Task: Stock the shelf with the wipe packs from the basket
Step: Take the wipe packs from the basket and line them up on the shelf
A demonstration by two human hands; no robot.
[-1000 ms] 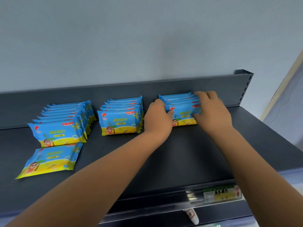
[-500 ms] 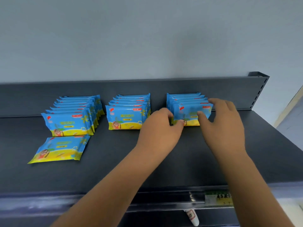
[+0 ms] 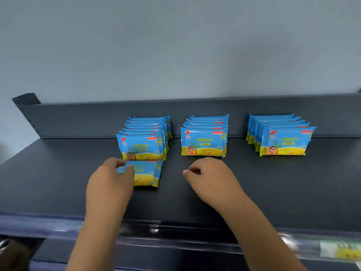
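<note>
Dark shelf (image 3: 254, 182), grey wall (image 3: 175, 45) behind; left hand (image 3: 110, 182) grips flat pack (image 3: 147, 174).

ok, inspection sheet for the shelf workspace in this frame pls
surface: dark shelf, flat, with a raised back panel.
job's things: wipe packs upright in three rows, left row, middle row, right row; one loose pack lies flat in front of the left row; basket not in view.
clutter: nothing seen.
grippers: left hand pinches the loose pack's left end; right hand curled, holding nothing, in front of the middle row.
cables: nothing seen.
surroundings: plain wall behind; front price rail with a blurred label.
</note>
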